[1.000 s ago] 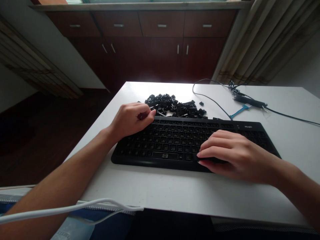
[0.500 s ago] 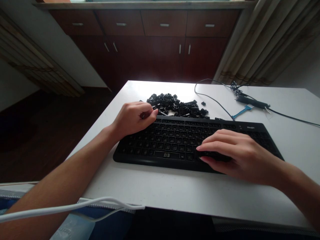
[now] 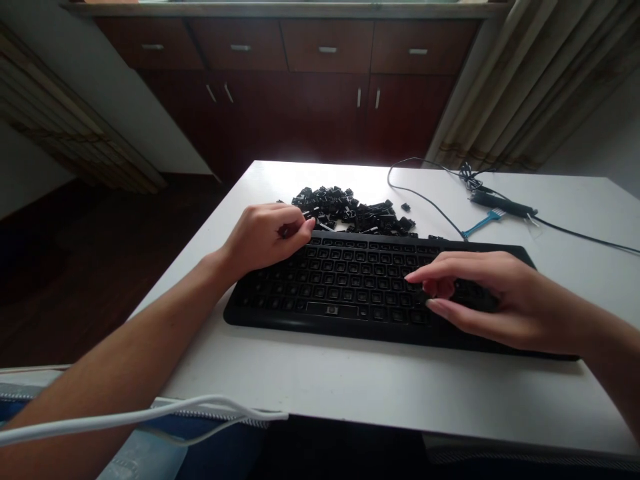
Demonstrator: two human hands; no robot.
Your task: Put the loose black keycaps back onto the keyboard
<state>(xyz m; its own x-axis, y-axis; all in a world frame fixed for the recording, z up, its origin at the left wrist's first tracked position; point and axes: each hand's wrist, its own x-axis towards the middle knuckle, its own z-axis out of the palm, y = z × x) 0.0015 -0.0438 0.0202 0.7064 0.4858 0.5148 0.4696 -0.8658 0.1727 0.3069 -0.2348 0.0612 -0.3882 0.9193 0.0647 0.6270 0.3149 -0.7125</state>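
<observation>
Right hand [image 3: 505, 303] lifted off matte black keyboard [image 3: 360, 283], fingers spread; left hand [image 3: 265, 237] curled, pinching keycap [image 3: 284, 231]

Under my hands I see a matt black plastic keyboard [image 3: 360, 287] on a smooth white table [image 3: 380, 387]; beyond them, glossy dark wood cabinets [image 3: 320, 87].

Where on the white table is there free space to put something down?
Bare table runs between the keyboard and the near edge, and right of the cable. It is crowded behind the keyboard: keycap pile, blue brush.
</observation>
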